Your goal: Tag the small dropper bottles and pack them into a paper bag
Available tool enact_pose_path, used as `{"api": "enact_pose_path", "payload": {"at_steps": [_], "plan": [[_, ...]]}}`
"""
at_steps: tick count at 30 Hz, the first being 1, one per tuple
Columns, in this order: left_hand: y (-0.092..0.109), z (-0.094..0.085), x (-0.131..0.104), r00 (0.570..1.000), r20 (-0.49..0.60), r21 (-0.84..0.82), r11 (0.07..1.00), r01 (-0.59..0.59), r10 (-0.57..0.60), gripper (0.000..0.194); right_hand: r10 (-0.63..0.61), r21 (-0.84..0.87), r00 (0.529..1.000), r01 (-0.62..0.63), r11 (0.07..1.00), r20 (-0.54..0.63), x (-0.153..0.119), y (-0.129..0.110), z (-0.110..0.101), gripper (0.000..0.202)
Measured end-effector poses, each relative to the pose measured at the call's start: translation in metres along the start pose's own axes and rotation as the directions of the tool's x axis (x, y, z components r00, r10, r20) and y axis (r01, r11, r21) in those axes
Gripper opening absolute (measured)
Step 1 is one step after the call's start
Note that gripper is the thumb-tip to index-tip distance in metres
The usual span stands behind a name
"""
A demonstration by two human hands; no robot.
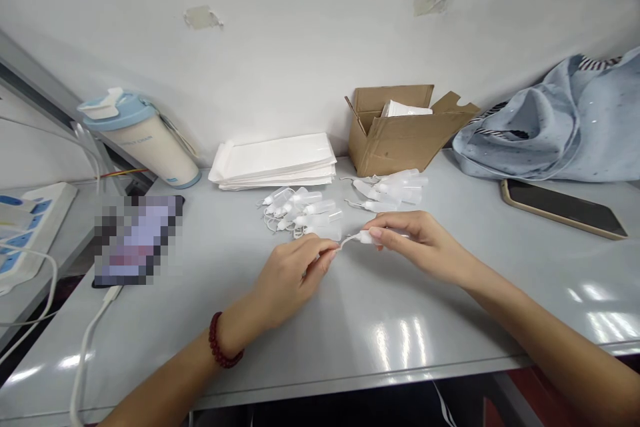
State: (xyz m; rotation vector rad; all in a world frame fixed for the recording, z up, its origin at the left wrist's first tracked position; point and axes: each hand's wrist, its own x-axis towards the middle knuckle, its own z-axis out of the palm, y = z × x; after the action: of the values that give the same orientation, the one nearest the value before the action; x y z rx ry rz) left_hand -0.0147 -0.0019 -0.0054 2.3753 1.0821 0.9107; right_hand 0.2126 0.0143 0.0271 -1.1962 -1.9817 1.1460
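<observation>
Between thumb and fingers, my right hand (pixel 417 243) holds a small white dropper bottle (pixel 365 237), its body mostly hidden by the fingers. A thin white cord (pixel 349 240) runs from its tip to my left hand (pixel 295 273), which pinches the far end. Just beyond my left hand lies a pile of small translucent bottles (pixel 305 209) with similar white cords. Behind my right hand rests a second, smaller group of such bottles (pixel 395 188). Both hands are just above the grey table (pixel 350 327).
A stack of white envelopes (pixel 275 159) and an open cardboard box (pixel 395 143) stand by the wall. To the left are a tumbler (pixel 145 140), a phone (pixel 140 240) on a cable and a power strip (pixel 37 227). At right lie another phone (pixel 565 208) and a blue cloth bag (pixel 555 123).
</observation>
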Motion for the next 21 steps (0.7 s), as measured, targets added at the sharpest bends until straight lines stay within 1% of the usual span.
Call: {"api": "enact_pose_path", "payload": {"at_steps": [7,14,18,21], "plan": [[0.0019,-0.0004,-0.0011,1.000,0.014,-0.009,1.000,0.009,-0.009,0.014,0.032,0.003,0.999,-0.032,0.999,-0.010,-0.0005,-0.0011,0.0012,0.031],[0.0075,-0.0031,0.0017,0.991,0.039,-0.153,0.979,0.132,-0.128,0.015,0.046,0.000,0.999,-0.046,0.999,-0.011,-0.0007,-0.0011,0.0075,0.030],[0.0074,-0.0029,0.0029,0.984,0.088,-0.204,0.964,0.171,-0.156,0.017,0.054,0.044,0.998,-0.055,0.998,0.032,-0.0006,-0.0014,0.0094,0.031],[0.0078,-0.0022,0.0031,0.980,0.096,-0.221,0.956,0.191,-0.174,0.018,0.064,0.061,0.997,-0.067,0.996,0.040,-0.0007,-0.0021,0.0094,0.032]]}}
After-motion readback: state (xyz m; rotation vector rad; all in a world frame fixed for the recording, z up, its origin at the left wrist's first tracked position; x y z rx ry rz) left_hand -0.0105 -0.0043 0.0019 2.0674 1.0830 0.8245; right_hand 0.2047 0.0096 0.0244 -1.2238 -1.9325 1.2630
